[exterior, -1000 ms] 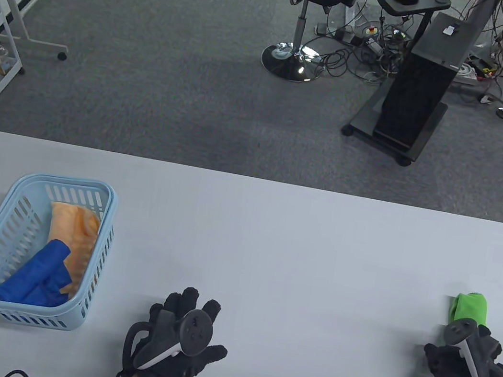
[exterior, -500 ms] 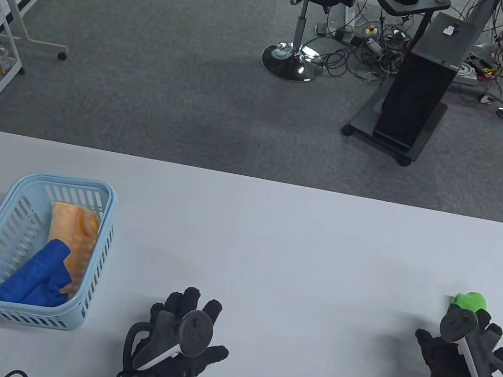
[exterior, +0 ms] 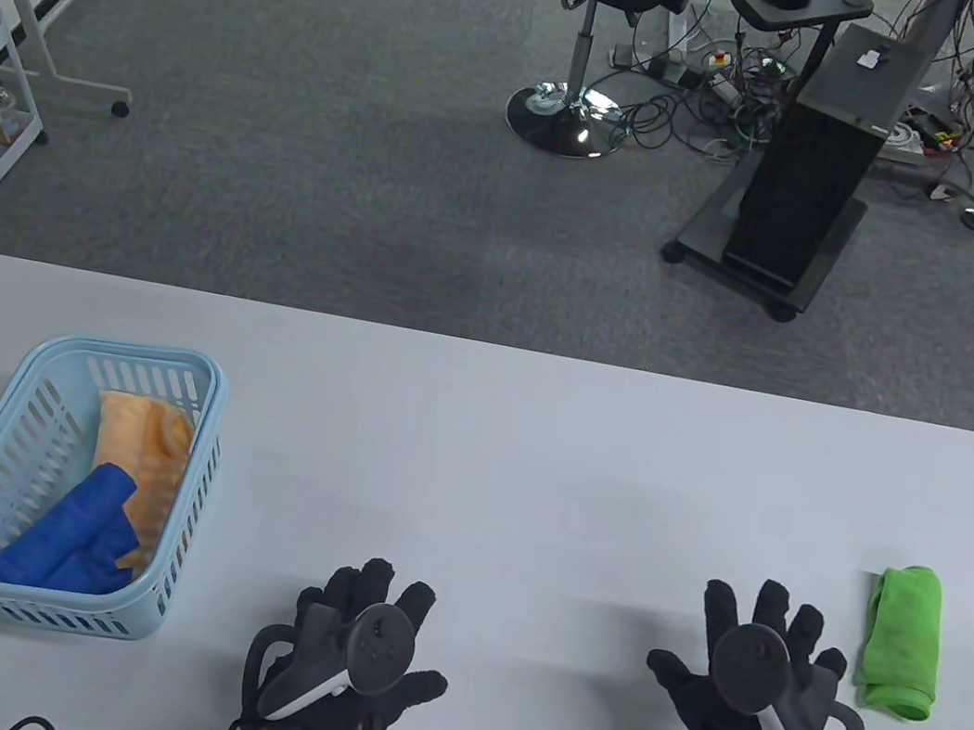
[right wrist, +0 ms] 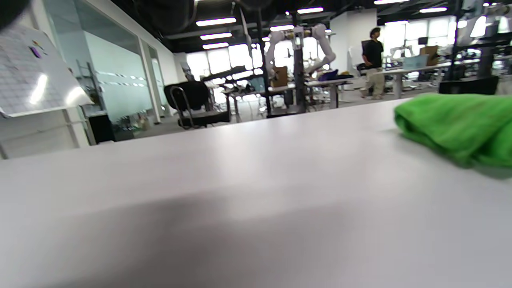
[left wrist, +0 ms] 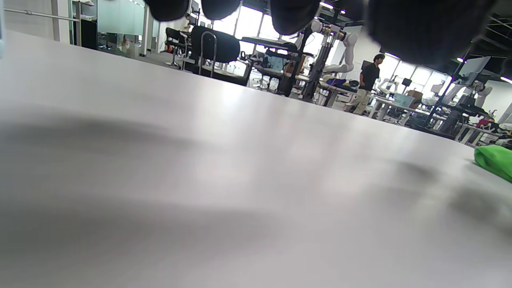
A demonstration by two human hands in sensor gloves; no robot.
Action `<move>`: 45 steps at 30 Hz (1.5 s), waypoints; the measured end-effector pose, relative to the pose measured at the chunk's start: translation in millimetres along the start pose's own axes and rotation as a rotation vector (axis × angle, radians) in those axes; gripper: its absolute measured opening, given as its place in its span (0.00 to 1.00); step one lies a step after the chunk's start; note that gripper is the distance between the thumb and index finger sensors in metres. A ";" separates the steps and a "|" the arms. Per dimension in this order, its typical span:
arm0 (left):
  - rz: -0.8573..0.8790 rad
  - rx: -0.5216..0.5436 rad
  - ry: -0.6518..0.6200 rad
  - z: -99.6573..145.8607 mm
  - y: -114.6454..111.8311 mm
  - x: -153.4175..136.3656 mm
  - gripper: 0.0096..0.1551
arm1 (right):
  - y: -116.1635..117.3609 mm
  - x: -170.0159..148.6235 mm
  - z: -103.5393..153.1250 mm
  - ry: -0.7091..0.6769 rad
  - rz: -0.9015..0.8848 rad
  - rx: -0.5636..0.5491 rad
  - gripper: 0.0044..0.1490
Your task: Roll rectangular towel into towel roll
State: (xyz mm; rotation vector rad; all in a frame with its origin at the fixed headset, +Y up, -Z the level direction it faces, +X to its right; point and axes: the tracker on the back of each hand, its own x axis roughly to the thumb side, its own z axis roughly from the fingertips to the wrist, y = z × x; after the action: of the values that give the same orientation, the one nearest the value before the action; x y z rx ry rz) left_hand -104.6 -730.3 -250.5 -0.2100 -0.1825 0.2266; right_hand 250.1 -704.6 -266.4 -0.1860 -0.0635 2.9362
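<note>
A green towel roll (exterior: 905,640) lies on the white table (exterior: 529,448) at the right side; it also shows in the right wrist view (right wrist: 460,124) and at the right edge of the left wrist view (left wrist: 496,161). My right hand (exterior: 759,663) lies flat with fingers spread, empty, to the left of the roll and apart from it. My left hand (exterior: 372,613) lies flat with fingers spread near the table's front middle, empty.
A light blue basket (exterior: 8,412) at the left holds an orange towel (exterior: 144,441) and a blue towel (exterior: 76,533). A black cable (exterior: 33,723) shows at the front edge. Beyond the table's far edge is carpet with a chair and a cart.
My right hand has let go of the green roll and moved left and nearer, fingers now spread. The roll now lies in full view. The left hand has barely moved.
</note>
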 end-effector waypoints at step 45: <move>-0.014 0.281 0.422 -12.6 169.4 -99.4 0.43 | 27.3 19.3 16.1 -0.152 -0.027 0.036 0.61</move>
State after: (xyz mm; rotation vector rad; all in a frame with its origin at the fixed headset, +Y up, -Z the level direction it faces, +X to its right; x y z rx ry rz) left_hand -231.6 -595.1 -316.3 0.0257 0.2659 0.1872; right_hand 223.9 -727.9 -254.3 0.0437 -0.0347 2.9164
